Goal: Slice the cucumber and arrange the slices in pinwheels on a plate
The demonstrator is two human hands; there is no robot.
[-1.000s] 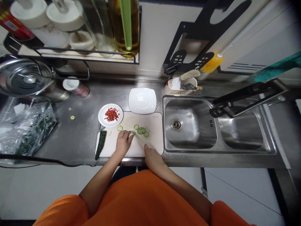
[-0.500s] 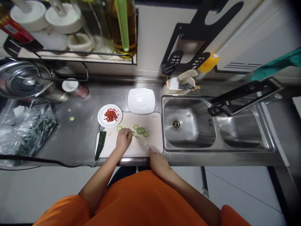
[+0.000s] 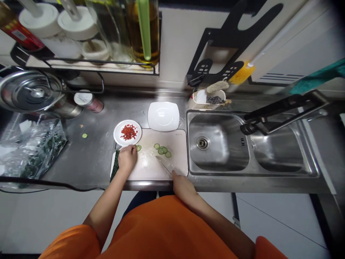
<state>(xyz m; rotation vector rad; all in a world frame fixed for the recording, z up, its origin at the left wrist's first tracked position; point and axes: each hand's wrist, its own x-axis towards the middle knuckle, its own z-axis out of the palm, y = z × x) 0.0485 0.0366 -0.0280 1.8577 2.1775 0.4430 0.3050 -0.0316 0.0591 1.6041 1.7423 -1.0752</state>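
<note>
A white cutting board (image 3: 151, 169) lies at the counter's front edge. My right hand (image 3: 184, 187) grips a knife (image 3: 164, 165), its blade resting low over the board and pointing up and left. On the board's left side, my left hand (image 3: 127, 159) is closed, its fingertips pinched at the edge of cucumber slices (image 3: 138, 148) that appear to overlap. Several more cucumber slices (image 3: 163, 150) lie right of centre, beyond the knife tip. A dark green cucumber piece (image 3: 115, 167) is partly covered by my left hand and wrist.
Behind the board stand a small plate of red pieces (image 3: 128, 132) and a white square dish (image 3: 163, 116). The double sink (image 3: 219, 144) adjoins on the right. A plastic bag of greens (image 3: 40, 154), a lidded pot (image 3: 35, 93) and a fallen slice (image 3: 84, 135) are left.
My left hand has moved left across the board, and the slice at its fingertips has left the middle for the slice near the small plate. The right hand and knife stay nearly still.
</note>
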